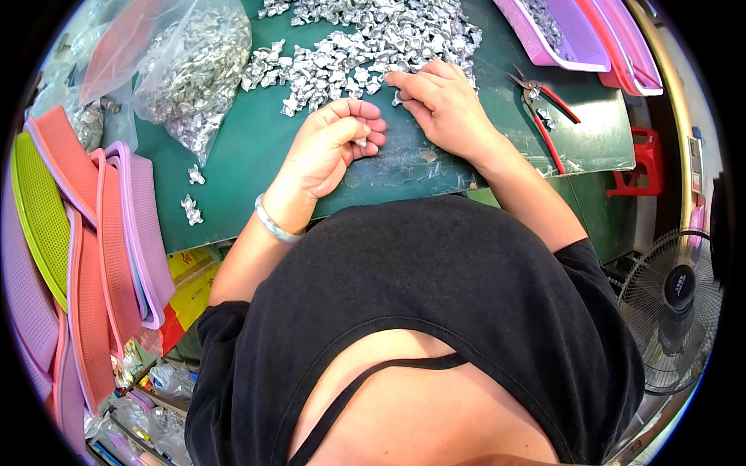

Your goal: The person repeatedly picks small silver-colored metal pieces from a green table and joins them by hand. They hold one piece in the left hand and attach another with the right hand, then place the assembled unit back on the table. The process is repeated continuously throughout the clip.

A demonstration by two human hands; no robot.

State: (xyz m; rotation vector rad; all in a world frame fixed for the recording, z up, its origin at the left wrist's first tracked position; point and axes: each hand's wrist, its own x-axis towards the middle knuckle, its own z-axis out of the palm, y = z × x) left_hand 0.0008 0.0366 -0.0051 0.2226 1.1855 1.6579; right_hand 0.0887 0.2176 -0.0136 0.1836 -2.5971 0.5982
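Note:
My left hand (pixel 338 144) is curled above the green table, palm partly turned up. A small silver metal piece (pixel 361 142) shows between its thumb and fingers. At the near edge of a wide heap of similar silver metal pieces (pixel 342 58), my right hand (pixel 447 109) reaches down with bent fingers. Its index finger and thumb close around another small silver piece (pixel 397 99), partly hidden. To the right of that hand lie red-handled pliers (pixel 544 116), jaws pointing away, with a single metal piece (pixel 547 118) between their handles.
A clear plastic bag (pixel 198 78) full of metal pieces stands at the table's far left. Two loose pieces (pixel 191 210) lie near the left edge. Stacked plastic baskets (pixel 97 248) crowd the left side. A purple basket (pixel 571 54) sits far right; a fan (pixel 676 311) stands lower right.

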